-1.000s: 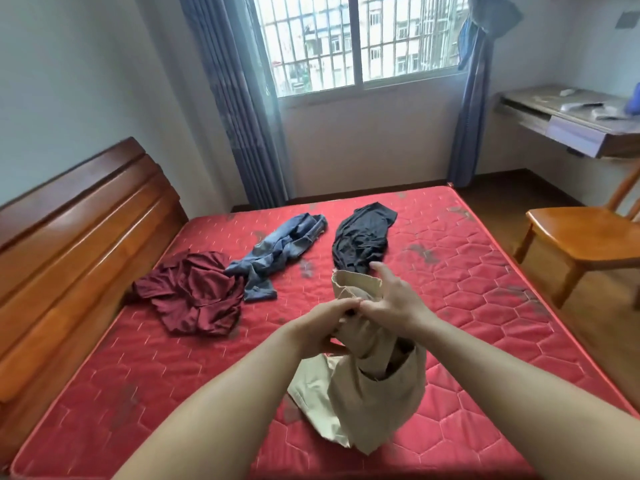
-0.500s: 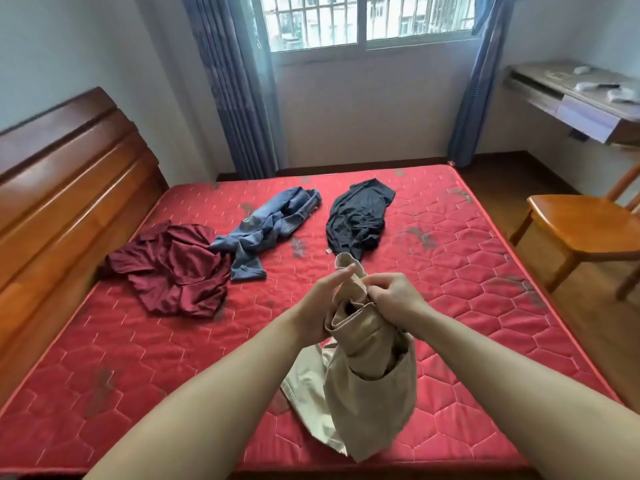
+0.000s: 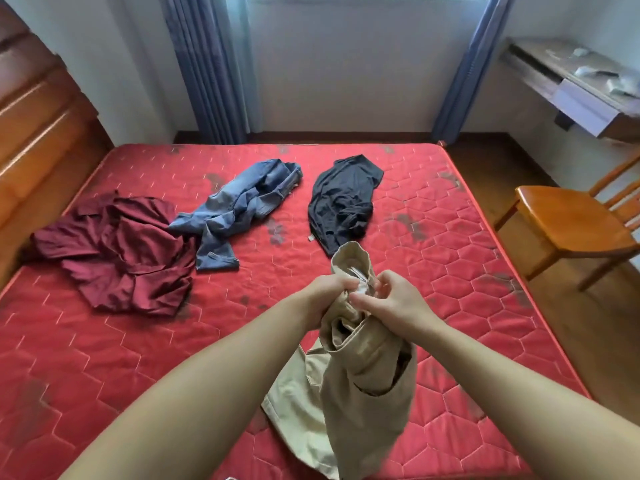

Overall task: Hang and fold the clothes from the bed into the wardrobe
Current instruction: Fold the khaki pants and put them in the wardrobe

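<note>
the left hand [image 3: 329,296] and right hand [image 3: 391,303] both clutch the bunched top of the beige trousers [image 3: 367,393] (the rest hanging below them over the near edge of the red mattress [image 3: 104,358]), just in front of the black shirt [image 3: 343,199].

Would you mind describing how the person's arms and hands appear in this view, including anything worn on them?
Both forearms are bare as far as the frame shows: no sleeves, cuffs or gloves. The left hand and right hand carry no visible ring, watch, bracelet or marking. The upper arms lie outside the frame, so any short sleeve there cannot be seen.
</note>
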Motion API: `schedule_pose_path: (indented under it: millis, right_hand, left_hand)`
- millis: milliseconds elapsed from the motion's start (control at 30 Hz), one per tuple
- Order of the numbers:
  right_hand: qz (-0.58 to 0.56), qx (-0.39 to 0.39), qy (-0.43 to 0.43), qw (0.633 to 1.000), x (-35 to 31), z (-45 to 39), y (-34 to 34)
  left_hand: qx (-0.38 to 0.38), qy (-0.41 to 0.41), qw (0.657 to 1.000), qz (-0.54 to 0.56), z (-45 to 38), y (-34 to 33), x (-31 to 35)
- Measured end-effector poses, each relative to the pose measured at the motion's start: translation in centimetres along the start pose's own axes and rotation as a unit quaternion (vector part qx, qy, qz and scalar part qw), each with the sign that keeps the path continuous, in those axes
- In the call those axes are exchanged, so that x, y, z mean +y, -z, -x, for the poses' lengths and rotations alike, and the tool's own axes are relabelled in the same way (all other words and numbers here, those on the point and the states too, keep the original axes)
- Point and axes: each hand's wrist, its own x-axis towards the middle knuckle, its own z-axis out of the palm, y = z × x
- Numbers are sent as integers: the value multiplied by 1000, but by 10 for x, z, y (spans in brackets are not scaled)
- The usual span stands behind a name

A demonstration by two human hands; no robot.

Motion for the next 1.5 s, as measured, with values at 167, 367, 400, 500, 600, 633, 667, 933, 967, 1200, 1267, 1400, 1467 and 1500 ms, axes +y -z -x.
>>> schedule_pose_path:
  millis: [167, 367, 400, 500, 600, 633, 667, 933, 967, 1200, 1267, 1400, 1467, 1500]
  right_hand:
    - [23, -93, 62, 993, 22, -30, 12]
    - [-7, -82, 136, 987, 4, -58, 39]
    - [-26, -85, 158, 983, -3, -60, 44]
    - [-52, -115, 218, 968, -19, -60, 55]
    - [-35, -147, 230, 961, -26, -61, 60]
    - [-16, -154, 232, 960, -27, -62, 62]
    - [3, -163, 239, 957, -25, -63, 64]
    - [37, -190, 222, 956, -19, -63, 136]
    - [52, -191, 224, 954, -25, -65, 150]
    - [415, -116, 309, 848, -109, -98, 235]
    - [505, -18, 300, 809, -155, -125, 270]
    - [472, 278, 264, 794, -260, -148, 333]
    - [391, 404, 270, 782, -297, -155, 352]
    - [344, 436, 276, 785, -308, -155, 359]
  left_hand:
    - [87, -36, 995, 31, -20, -8, 12]
    - [224, -81, 967, -93, -21, -19, 41]
    - [249, -84, 957, -126, -19, -21, 47]
    - [220, -69, 967, -108, -17, -29, 63]
    - [62, -40, 995, -72, -15, -42, 77]
    - [50, -33, 992, -109, -15, -45, 79]
    - [63, -28, 985, -161, -16, -49, 82]
    - [228, -93, 926, -285, 8, -39, 131]
    - [258, -125, 918, -273, 14, -34, 147]
    - [383, -320, 839, -216, 84, -55, 285]
    - [414, -375, 805, -202, 113, -73, 326]
    - [458, -536, 695, -142, 182, -90, 407]
    - [449, -606, 640, -144, 211, -100, 433]
    - [448, -625, 620, -155, 217, -102, 440]
